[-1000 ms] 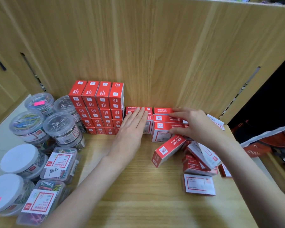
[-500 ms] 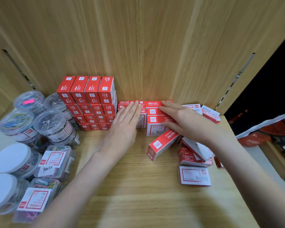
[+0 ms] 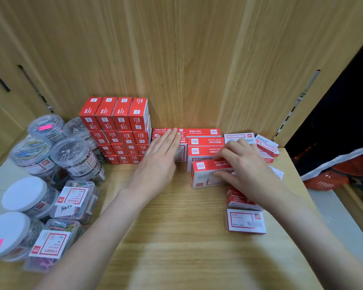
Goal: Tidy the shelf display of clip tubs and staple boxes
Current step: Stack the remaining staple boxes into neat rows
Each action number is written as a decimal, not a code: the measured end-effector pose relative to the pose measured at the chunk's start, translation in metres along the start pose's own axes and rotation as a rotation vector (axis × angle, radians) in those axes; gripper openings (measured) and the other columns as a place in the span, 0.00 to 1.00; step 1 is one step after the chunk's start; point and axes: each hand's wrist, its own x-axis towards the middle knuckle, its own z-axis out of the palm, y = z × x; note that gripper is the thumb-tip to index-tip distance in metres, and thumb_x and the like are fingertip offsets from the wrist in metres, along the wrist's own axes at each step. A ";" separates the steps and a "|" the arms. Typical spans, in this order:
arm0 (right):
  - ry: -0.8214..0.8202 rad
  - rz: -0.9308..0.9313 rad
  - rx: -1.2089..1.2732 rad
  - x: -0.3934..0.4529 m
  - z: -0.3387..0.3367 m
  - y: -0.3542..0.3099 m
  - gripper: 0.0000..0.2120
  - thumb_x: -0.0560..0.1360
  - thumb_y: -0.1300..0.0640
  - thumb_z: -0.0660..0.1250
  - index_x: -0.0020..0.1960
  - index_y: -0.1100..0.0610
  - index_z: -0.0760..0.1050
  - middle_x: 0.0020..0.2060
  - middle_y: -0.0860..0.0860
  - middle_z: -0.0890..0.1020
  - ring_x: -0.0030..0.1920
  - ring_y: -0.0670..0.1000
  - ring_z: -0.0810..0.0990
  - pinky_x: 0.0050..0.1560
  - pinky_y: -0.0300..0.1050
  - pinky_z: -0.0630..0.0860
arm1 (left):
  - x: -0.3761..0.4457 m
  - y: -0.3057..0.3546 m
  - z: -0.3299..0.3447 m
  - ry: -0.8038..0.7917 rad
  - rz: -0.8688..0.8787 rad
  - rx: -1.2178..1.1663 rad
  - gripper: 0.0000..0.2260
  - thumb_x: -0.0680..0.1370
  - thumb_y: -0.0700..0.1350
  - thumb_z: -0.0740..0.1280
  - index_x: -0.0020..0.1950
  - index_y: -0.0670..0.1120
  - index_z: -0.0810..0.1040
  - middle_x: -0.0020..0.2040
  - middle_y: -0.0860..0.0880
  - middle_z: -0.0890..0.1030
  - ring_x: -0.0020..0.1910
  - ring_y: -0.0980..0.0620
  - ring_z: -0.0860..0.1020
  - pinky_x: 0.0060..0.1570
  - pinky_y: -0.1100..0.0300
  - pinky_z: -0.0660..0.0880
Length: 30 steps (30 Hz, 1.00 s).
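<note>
Fingers [image 3: 222, 154] of the right hand [image 3: 245, 164] curl round a red-and-white staple box [image 3: 208, 174], thumb under, pinching it just in front of the low stack [image 3: 204, 146] at the back; the left hand [image 3: 159, 158] lies flat, straight fingers pressed against the neighbouring boxes [image 3: 181, 151] left of that stack. Risk now: push the held box in crooked and it could shove that low stack askew, or the wrist could scatter the loose boxes [image 3: 242, 200] heaped to the right. Clip tubs [image 3: 71, 158] crowd the left, beside the tall red block [image 3: 117, 128]. Pale wooden shelf [image 3: 176, 237], matching wood-grain back panel [image 3: 187, 59], red baskets [image 3: 331, 178] beyond the right edge
</note>
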 end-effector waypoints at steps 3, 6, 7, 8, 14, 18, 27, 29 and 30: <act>-0.009 0.043 0.015 0.002 -0.001 -0.002 0.15 0.65 0.50 0.71 0.47 0.58 0.75 0.45 0.55 0.77 0.46 0.52 0.66 0.41 0.51 0.71 | -0.001 0.001 0.000 -0.002 -0.007 -0.021 0.29 0.71 0.31 0.65 0.71 0.37 0.62 0.71 0.40 0.65 0.71 0.44 0.61 0.69 0.51 0.53; -0.098 0.048 -0.068 0.001 0.003 0.000 0.31 0.61 0.51 0.77 0.60 0.60 0.72 0.59 0.60 0.75 0.58 0.56 0.67 0.55 0.58 0.72 | 0.000 0.000 0.000 0.001 -0.002 -0.039 0.29 0.70 0.31 0.66 0.71 0.36 0.63 0.71 0.40 0.65 0.71 0.42 0.62 0.69 0.50 0.54; -0.133 0.056 -0.100 0.002 0.005 0.001 0.35 0.62 0.50 0.76 0.64 0.62 0.70 0.63 0.62 0.73 0.63 0.58 0.68 0.61 0.60 0.68 | 0.000 0.000 0.000 0.000 -0.001 -0.043 0.29 0.70 0.31 0.65 0.70 0.36 0.63 0.71 0.40 0.65 0.71 0.42 0.62 0.69 0.50 0.53; -0.161 0.059 -0.132 0.003 0.007 0.002 0.36 0.65 0.49 0.75 0.66 0.64 0.68 0.64 0.62 0.72 0.65 0.59 0.70 0.64 0.61 0.62 | 0.000 0.001 0.000 -0.001 -0.002 -0.050 0.29 0.70 0.31 0.65 0.71 0.36 0.63 0.71 0.40 0.65 0.71 0.42 0.62 0.69 0.50 0.52; -0.226 0.067 -0.306 0.013 0.010 -0.003 0.39 0.65 0.46 0.74 0.64 0.71 0.68 0.63 0.66 0.72 0.63 0.62 0.73 0.62 0.62 0.62 | 0.001 0.001 -0.002 0.001 0.015 -0.062 0.31 0.70 0.35 0.66 0.72 0.37 0.60 0.73 0.41 0.62 0.73 0.44 0.58 0.70 0.54 0.48; -0.281 0.065 -0.276 0.012 0.008 -0.007 0.42 0.76 0.39 0.55 0.74 0.63 0.38 0.74 0.59 0.42 0.75 0.54 0.42 0.70 0.48 0.34 | 0.000 -0.001 -0.004 -0.014 0.031 -0.072 0.33 0.70 0.40 0.66 0.74 0.39 0.58 0.74 0.44 0.59 0.73 0.49 0.55 0.70 0.60 0.43; -0.239 0.060 -0.160 0.018 0.010 -0.010 0.43 0.75 0.39 0.58 0.74 0.62 0.39 0.74 0.58 0.41 0.75 0.53 0.39 0.67 0.44 0.31 | 0.001 0.002 -0.006 -0.040 0.080 0.050 0.33 0.70 0.42 0.67 0.72 0.36 0.59 0.72 0.39 0.61 0.73 0.43 0.57 0.70 0.52 0.47; -0.231 0.060 -0.146 0.018 0.012 -0.013 0.43 0.75 0.40 0.58 0.74 0.63 0.39 0.74 0.59 0.41 0.75 0.54 0.39 0.67 0.43 0.31 | 0.003 0.003 -0.005 -0.037 0.089 0.072 0.33 0.69 0.42 0.68 0.71 0.34 0.61 0.71 0.37 0.63 0.72 0.42 0.60 0.68 0.48 0.49; -0.234 0.064 -0.150 0.018 0.013 -0.014 0.43 0.75 0.40 0.57 0.74 0.63 0.38 0.74 0.59 0.40 0.75 0.54 0.39 0.67 0.43 0.31 | 0.003 0.003 -0.004 -0.035 0.093 0.083 0.34 0.69 0.42 0.69 0.71 0.34 0.61 0.71 0.37 0.64 0.71 0.41 0.61 0.68 0.48 0.50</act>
